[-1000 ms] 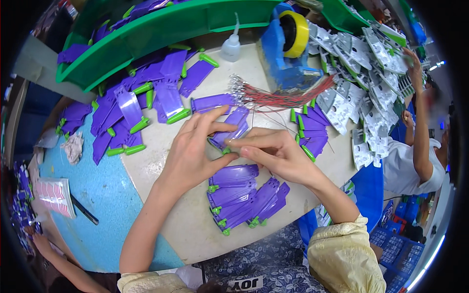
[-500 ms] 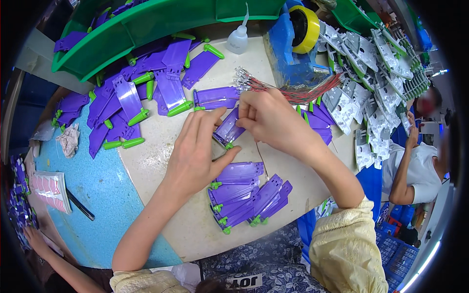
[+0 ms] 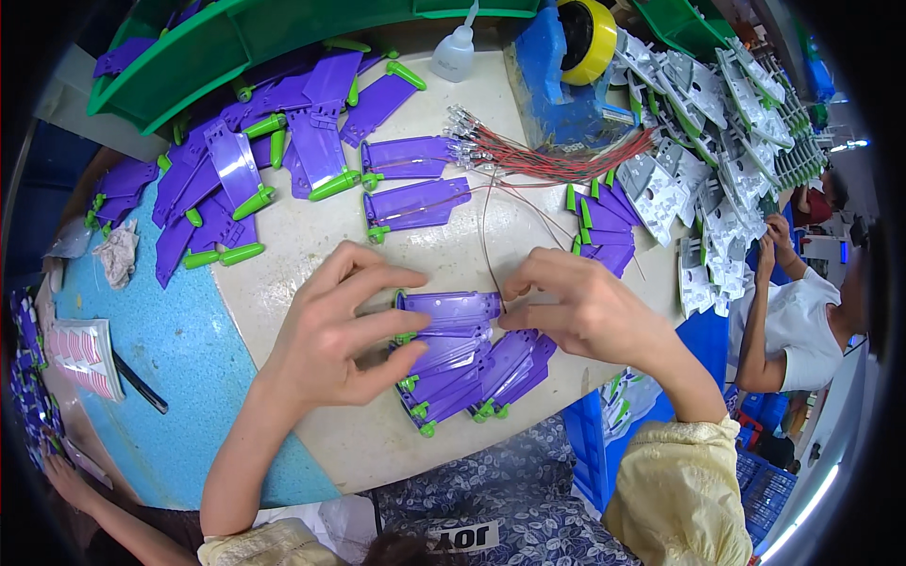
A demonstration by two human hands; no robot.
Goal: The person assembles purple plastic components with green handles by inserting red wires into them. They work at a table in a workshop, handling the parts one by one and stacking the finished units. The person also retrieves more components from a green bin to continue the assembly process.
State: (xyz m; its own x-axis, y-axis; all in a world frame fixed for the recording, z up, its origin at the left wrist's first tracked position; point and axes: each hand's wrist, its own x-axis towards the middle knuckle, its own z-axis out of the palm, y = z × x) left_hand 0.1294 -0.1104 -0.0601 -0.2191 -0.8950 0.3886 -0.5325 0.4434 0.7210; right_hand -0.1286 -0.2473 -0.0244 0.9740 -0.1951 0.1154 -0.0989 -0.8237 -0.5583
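A fan of purple plastic panels with green ends (image 3: 462,363) lies on the table in front of me. Over the left, green end of its uppermost panel (image 3: 451,307), my left hand (image 3: 330,330) has its fingers spread. At that panel's right end is my right hand (image 3: 580,307), thumb and forefinger parted; whether they touch it I cannot tell. A thin wire (image 3: 485,236) runs down to beside the right fingertips. Further off, two single panels lie one behind the other: a nearer one (image 3: 420,204) with a wire along it, and a farther one (image 3: 406,158).
Red and dark wires (image 3: 566,162) lie bundled beyond my right hand. Purple panels (image 3: 226,160) are heaped at the far left below a green bin (image 3: 255,61). A squeeze bottle (image 3: 454,55), a tape dispenser (image 3: 557,94) and grey-white parts (image 3: 698,170) stand behind. Another person (image 3: 783,321) is at right.
The panel that both hands held is now lying beside the far single panel. Both hands have let go and come nearer, down to the fan of panels.
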